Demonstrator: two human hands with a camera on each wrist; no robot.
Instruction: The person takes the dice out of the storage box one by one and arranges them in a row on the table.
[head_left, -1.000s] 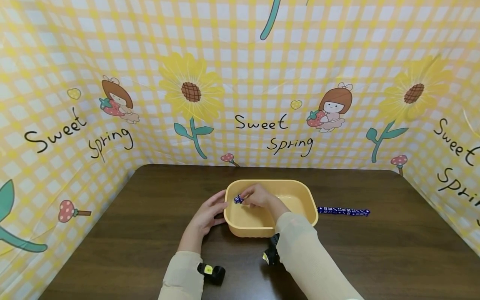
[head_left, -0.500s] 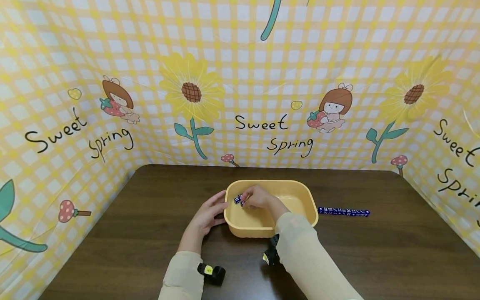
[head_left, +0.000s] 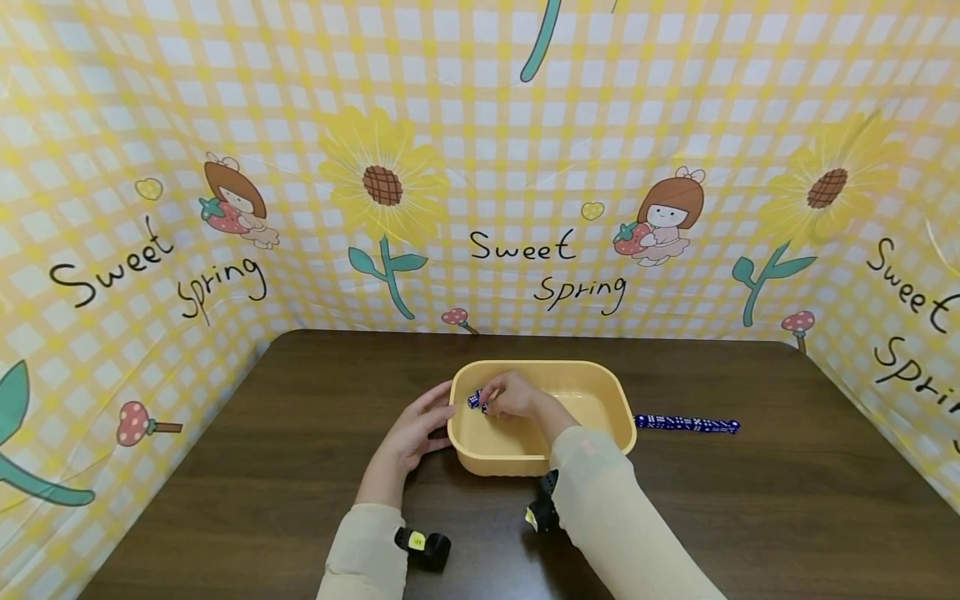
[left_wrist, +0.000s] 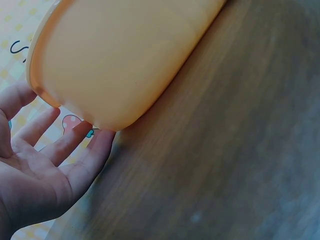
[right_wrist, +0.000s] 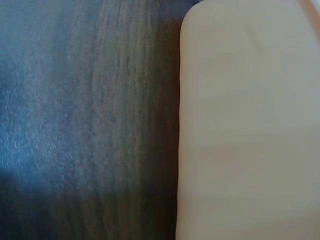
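A yellow plastic basin [head_left: 517,465] stands on the table with a few small blue dice [head_left: 474,401] with white dots inside its left end. My right hand [head_left: 517,395] reaches over the near rim into it and pinches a die [head_left: 484,408] between thumb and fingers, low by the basin floor. My left hand [head_left: 412,427] lies against the basin's left outer side. In the left wrist view its spread fingers [left_wrist: 72,142] touch the wall and rim. The right wrist view has only the basin's outer side [right_wrist: 250,125] and table; the hand is hidden there.
A straight row of blue dice [head_left: 686,423] extends rightward from the basin's right side on the dark wooden table [head_left: 750,517]. A yellow checked cloth [head_left: 517,167] stands around the back and sides. Black wrist cameras [head_left: 431,550] hang below both forearms.
My right fingers have shifted slightly within the basin's left end, and the dice by the fingertips now show a little apart. My left hand, the basin and the row of dice have stayed in place.
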